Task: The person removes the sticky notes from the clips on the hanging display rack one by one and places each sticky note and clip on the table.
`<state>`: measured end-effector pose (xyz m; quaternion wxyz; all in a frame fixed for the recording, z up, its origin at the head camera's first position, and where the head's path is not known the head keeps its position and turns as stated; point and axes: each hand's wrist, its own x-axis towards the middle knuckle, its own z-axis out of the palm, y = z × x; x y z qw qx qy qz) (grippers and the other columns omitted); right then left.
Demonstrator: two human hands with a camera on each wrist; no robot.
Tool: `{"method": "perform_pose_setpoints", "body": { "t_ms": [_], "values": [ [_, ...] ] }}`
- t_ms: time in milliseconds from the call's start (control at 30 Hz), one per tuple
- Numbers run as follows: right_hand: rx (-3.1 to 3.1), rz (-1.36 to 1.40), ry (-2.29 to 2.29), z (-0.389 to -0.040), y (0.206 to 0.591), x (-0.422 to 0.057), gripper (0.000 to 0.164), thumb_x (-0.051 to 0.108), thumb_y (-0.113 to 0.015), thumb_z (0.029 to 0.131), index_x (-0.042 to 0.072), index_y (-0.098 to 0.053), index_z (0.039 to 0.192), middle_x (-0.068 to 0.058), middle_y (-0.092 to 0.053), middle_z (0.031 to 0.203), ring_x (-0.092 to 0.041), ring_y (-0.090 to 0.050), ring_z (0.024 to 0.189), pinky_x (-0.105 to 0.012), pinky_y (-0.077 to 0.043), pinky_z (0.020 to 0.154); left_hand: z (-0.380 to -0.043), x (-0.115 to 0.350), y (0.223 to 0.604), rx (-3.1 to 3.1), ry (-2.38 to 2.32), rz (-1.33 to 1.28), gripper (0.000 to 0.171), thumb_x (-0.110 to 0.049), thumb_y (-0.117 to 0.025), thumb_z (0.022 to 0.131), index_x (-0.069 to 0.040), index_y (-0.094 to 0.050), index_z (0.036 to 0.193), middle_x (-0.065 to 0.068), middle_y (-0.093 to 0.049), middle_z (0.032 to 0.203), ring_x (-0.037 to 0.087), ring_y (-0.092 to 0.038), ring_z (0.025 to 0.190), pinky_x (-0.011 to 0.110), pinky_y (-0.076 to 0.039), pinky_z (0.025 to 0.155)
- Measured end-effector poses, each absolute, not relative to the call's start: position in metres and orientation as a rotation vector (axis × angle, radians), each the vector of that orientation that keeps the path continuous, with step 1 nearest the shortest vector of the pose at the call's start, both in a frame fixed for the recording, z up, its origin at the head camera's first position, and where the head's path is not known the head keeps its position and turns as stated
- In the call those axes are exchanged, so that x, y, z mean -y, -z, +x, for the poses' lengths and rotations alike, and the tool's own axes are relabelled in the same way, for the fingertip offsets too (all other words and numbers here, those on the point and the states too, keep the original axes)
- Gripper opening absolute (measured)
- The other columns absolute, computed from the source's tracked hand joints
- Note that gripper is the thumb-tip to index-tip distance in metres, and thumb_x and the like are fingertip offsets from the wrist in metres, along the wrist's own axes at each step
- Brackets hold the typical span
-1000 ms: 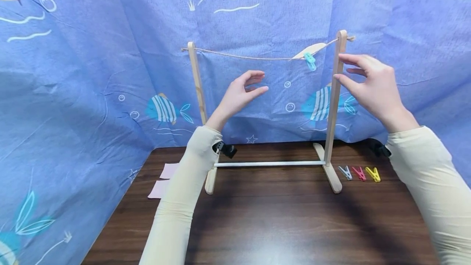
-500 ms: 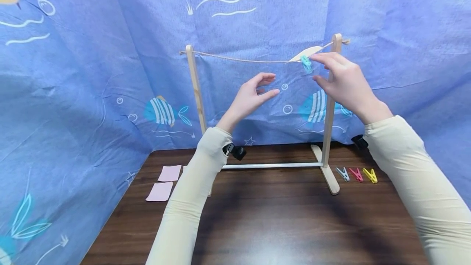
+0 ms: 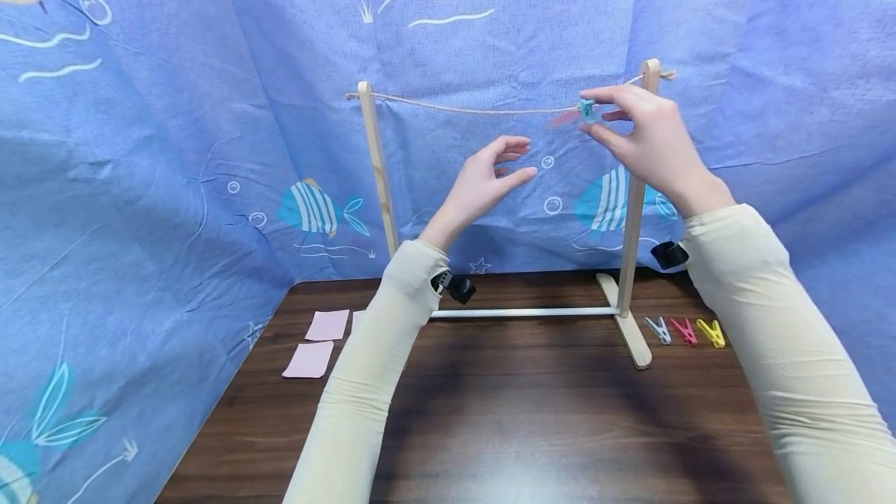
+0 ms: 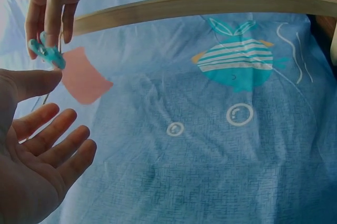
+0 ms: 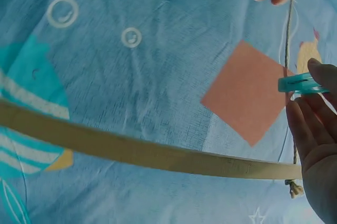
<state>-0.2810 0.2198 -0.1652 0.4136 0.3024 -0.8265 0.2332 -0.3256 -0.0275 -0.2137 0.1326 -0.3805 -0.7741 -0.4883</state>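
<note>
My right hand (image 3: pixel 651 134) pinches a teal clothespin (image 3: pixel 586 110) by its handles between thumb and fingers. The clothespin sits at the rope (image 3: pixel 476 110), near the right post of a wooden stand. In the right wrist view a pink paper square (image 5: pixel 247 95) hangs at the rope, one corner at the clothespin (image 5: pixel 297 83). Edge-on in the head view, that square is a thin pink sliver. My left hand (image 3: pixel 490 173) hovers left of it and below the rope, fingers loosely bent, holding nothing. The left wrist view has the left hand (image 4: pixel 39 155) just short of the clothespin.
Light blue (image 3: pixel 658 330), red (image 3: pixel 684 331) and yellow clothespins (image 3: pixel 711 333) lie right of the stand's foot (image 3: pixel 633 342). Pink squares (image 3: pixel 309 359) lie on the table at left, one partly behind my left sleeve. A white bar (image 3: pixel 525 313) joins the stand's feet. Behind hangs a blue curtain.
My right hand has moved left from beside the post and taken hold of the teal clothespin. The paper, earlier pale and above the rope, now tips below it. My left hand shifted slightly right.
</note>
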Motion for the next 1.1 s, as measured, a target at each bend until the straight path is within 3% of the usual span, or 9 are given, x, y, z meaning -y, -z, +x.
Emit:
{"method": "perform_pose_setpoints", "body": {
  "t_ms": [67, 167, 300, 367, 700, 933, 1100],
  "values": [
    [2.105, 0.707, -0.667, -0.282, 0.163, -0.22, 0.04, 0.013, -0.073, 0.094, 0.009, -0.065, 0.133, -0.012, -0.068, 0.126, -0.034, -0.068, 0.107, -0.03, -0.055, 0.093, -0.327, 0.026, 0.215, 2.23, 1.434, -1.092, 0.047, -0.023, -0.07, 0.097, -0.006, -0.056, 0.138, 0.012, -0.06, 0.137, 0.02, -0.056, 0.126, 0.04, -0.046, 0.106],
    [2.136, 0.64, -0.751, -0.285, 0.158, -0.219, 0.04, 0.02, -0.072, 0.096, 0.012, -0.065, 0.135, -0.011, -0.069, 0.124, -0.018, -0.07, 0.106, -0.02, -0.053, 0.09, -0.329, 0.022, 0.215, 2.196, 1.474, -1.071, 0.046, -0.02, -0.07, 0.097, -0.004, -0.056, 0.137, 0.015, -0.061, 0.136, 0.023, -0.057, 0.126, 0.038, -0.047, 0.105],
    [2.176, 0.569, -0.874, -0.288, 0.151, -0.218, 0.043, 0.029, -0.07, 0.097, 0.017, -0.063, 0.137, -0.015, -0.068, 0.125, -0.008, -0.067, 0.107, -0.022, -0.053, 0.092, -0.333, 0.017, 0.214, 2.186, 1.525, -1.011, 0.044, -0.021, -0.07, 0.097, -0.006, -0.057, 0.137, 0.014, -0.061, 0.136, 0.027, -0.057, 0.127, 0.029, -0.049, 0.101],
    [2.201, 0.529, -0.932, -0.288, 0.148, -0.217, 0.046, 0.034, -0.069, 0.097, 0.018, -0.061, 0.14, -0.016, -0.066, 0.129, -0.014, -0.066, 0.114, -0.024, -0.052, 0.095, -0.336, 0.014, 0.214, 2.184, 1.545, -0.997, 0.045, -0.023, -0.069, 0.098, -0.006, -0.057, 0.138, 0.014, -0.061, 0.136, 0.028, -0.057, 0.126, 0.027, -0.05, 0.098],
    [2.278, 0.449, -1.086, -0.289, 0.139, -0.213, 0.051, 0.045, -0.064, 0.098, 0.023, -0.057, 0.144, -0.013, -0.06, 0.138, -0.016, -0.06, 0.123, -0.035, -0.046, 0.104, -0.335, -0.013, 0.218, 2.217, 1.632, -0.982, 0.047, -0.03, -0.068, 0.098, -0.008, -0.057, 0.138, 0.005, -0.065, 0.129, 0.01, -0.061, 0.116, 0.022, -0.052, 0.091],
    [2.286, 0.457, -1.148, -0.286, 0.135, -0.213, 0.052, 0.043, -0.063, 0.099, 0.02, -0.056, 0.145, -0.013, -0.062, 0.134, 0.0, -0.064, 0.096, -0.028, -0.046, 0.095, -0.329, -0.027, 0.218, 2.219, 1.557, -0.995, 0.033, -0.03, -0.062, 0.102, -0.008, -0.064, 0.127, 0.007, -0.069, 0.121, 0.01, -0.065, 0.111, 0.021, -0.052, 0.086],
    [2.282, 0.487, -1.189, -0.284, 0.132, -0.216, 0.052, 0.041, -0.063, 0.1, 0.015, -0.056, 0.144, -0.007, -0.066, 0.125, 0.001, -0.065, 0.089, -0.021, -0.047, 0.085, -0.328, -0.032, 0.218, 2.181, 1.524, -1.013, 0.026, -0.024, -0.055, 0.106, -0.004, -0.067, 0.115, 0.012, -0.073, 0.11, 0.011, -0.068, 0.105, 0.02, -0.051, 0.082]
  ]
}}
